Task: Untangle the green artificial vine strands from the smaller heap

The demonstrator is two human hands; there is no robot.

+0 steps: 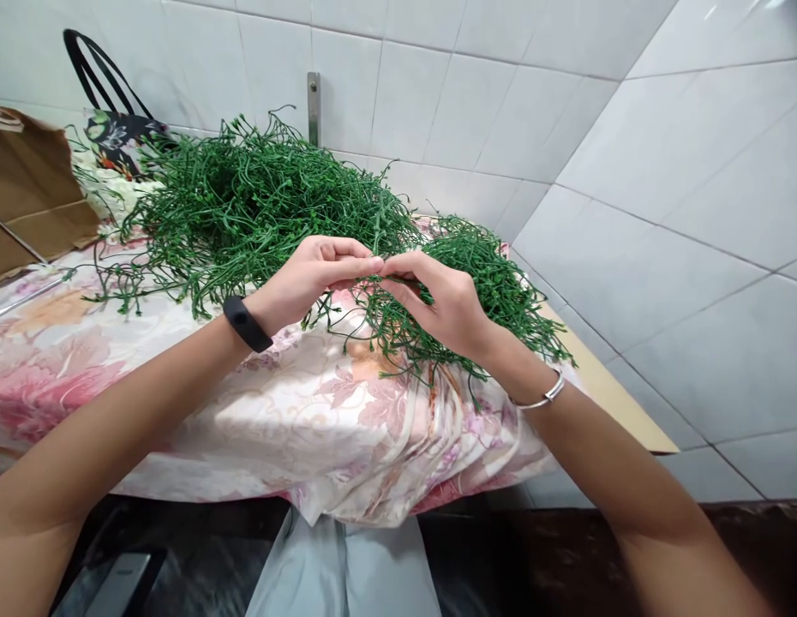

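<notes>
My left hand (312,276), with a black band on its wrist, is pinched at the fingertips. My right hand (445,302), with a silver bangle below it, meets it there with thumb and forefinger also closed. A thin green artificial stem (376,224) rises from where the fingertips meet; the fingers cover the part they grip. Behind my left hand spreads a large tangled heap of green artificial stems (257,197) with small budded tips. A smaller pile of the same stems (494,278) lies behind and beneath my right hand.
A flowered cloth (199,411) covers the table and hangs in folds at the front. A brown cardboard box (32,188) and a floral bag (125,137) stand at the left. Tiled walls close off the back and right. A phone-like grey object (119,583) lies below.
</notes>
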